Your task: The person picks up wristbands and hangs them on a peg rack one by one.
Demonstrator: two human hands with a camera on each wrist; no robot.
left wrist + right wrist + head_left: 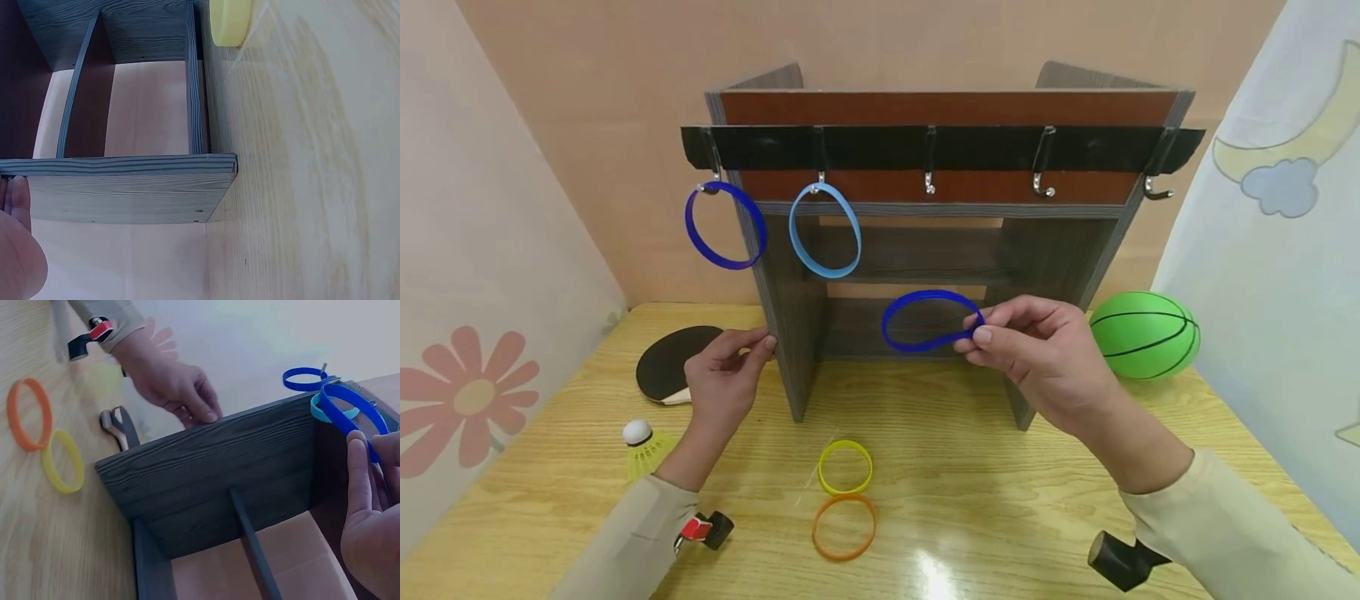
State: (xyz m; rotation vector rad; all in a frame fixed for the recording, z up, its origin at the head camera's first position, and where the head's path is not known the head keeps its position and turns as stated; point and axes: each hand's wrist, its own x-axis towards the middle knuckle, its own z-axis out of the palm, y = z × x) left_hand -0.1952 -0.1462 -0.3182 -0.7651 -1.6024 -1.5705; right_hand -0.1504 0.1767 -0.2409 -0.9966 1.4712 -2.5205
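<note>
My right hand [1048, 358] pinches a dark blue silicone wristband [925, 293] between thumb and fingers, in front of the rack's opening. The band is bent out of round and lies nearly flat. My left hand [726, 375] holds the front edge of the left side panel of the grey wooden rack [786, 317], its thumb and fingertips against the wood. From the leftmost hook [707, 188] hangs another dark blue wristband [763, 233]. A light blue wristband [857, 242] hangs from the second hook. The middle hook [929, 185] and the two to its right bear no band.
On the table before the rack lie a yellow wristband [846, 443] and an orange wristband [874, 529]. A black paddle [673, 367] and a shuttlecock [643, 446] lie at the left. Beside the rack's right side sits a green ball [1142, 337].
</note>
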